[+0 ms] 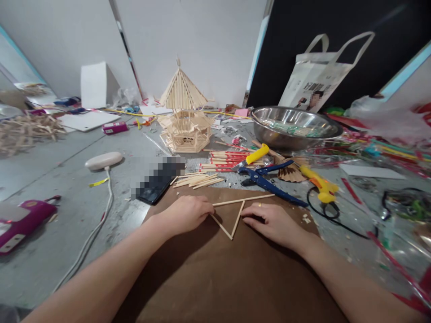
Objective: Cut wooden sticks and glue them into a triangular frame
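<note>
Three thin wooden sticks form a triangle on a brown sheet (215, 278): a longer top stick (249, 199), a left stick (222, 227) and a right stick (237, 220). The left and right sticks meet at a point nearest me. My left hand (190, 214) is closed, its fingertips pinching at the corner where the top and left sticks come together. From the other side, my right hand (274, 223) curls its fingertips against the right stick, just under the top one. The exact contact of its fingertips is partly hidden.
Behind the sheet lie loose sticks (198, 180), a phone (158, 181), blue pliers (272, 183), a yellow-handled knife (256, 154) and a yellow glue gun (321, 186). Farther back stand a stick-built pavilion (185, 112) and a steel bowl (292, 141). A white cable (106, 211) runs at left.
</note>
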`<action>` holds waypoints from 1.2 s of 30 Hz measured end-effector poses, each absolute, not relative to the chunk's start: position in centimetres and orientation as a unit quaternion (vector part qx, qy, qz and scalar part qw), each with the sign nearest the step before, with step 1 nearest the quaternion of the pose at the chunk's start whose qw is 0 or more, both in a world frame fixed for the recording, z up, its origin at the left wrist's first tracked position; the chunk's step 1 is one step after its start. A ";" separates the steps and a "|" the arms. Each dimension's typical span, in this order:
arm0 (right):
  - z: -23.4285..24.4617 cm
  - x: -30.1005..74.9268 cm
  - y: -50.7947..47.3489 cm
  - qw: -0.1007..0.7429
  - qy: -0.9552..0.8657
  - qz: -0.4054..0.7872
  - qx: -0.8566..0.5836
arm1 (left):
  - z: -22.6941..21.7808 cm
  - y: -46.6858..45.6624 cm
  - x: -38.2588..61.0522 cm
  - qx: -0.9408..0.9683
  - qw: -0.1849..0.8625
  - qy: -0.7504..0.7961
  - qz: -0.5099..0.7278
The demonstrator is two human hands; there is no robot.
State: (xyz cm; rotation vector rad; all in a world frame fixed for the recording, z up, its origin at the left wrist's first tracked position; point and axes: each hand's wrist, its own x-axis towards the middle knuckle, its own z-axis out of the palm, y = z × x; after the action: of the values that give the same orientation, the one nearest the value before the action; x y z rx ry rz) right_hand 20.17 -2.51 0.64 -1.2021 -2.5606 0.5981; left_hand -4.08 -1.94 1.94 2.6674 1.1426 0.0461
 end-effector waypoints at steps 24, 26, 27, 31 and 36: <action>0.4 20.1 -2.6 0.100 -0.887 0.167 -0.419 | 1.5 -2.0 -3.9 0.914 0.119 0.388 0.025; 0.4 20.1 -2.6 0.099 -0.887 0.167 -0.419 | 1.6 -2.0 -3.9 0.914 0.119 0.388 0.023; 0.4 20.1 -2.6 0.099 -0.887 0.167 -0.419 | 1.6 -2.0 -3.9 0.913 0.119 0.388 0.022; 0.4 20.2 -2.6 0.106 -0.886 0.167 -0.418 | 1.7 -2.0 -3.9 0.913 0.117 0.389 0.019; 0.4 20.2 -2.6 0.106 -0.888 0.169 -0.415 | 1.8 -2.0 -4.0 0.912 0.110 0.396 0.011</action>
State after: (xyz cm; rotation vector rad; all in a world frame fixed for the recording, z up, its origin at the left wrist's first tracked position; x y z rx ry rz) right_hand 20.23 -2.59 0.41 -1.2236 -2.6147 0.4967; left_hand -3.97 -2.03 1.82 2.6786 1.1635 0.0328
